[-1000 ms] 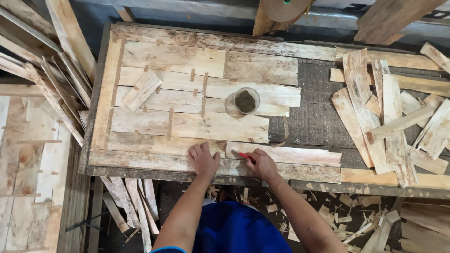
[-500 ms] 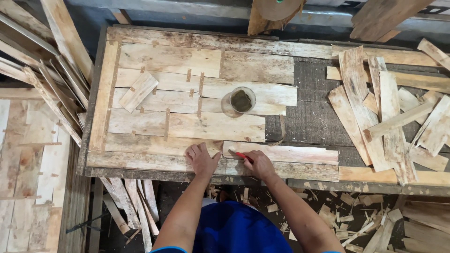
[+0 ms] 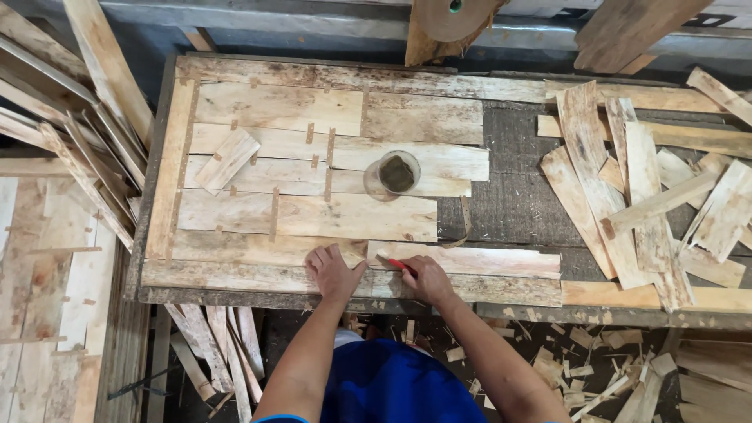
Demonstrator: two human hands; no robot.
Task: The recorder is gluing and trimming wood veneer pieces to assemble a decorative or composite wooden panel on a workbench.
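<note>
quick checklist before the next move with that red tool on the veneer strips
1. Left hand flat on the veneer strip, pinning it: ok.
2. Right hand grips the small red tool: ok.
3. Tool tip sits at the seam with the pinkish strip: ok.
4. Whether the two strip ends butt tight: cannot tell.
5. Clear cup of dark stuff stands upright, apart from both hands: ok.
6. Loose offcut pile lies clear of the seam: ok.

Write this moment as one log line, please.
left hand: flat on veneer strip | right hand: holds red tool on pinkish strip | jar: behind, untouched
</note>
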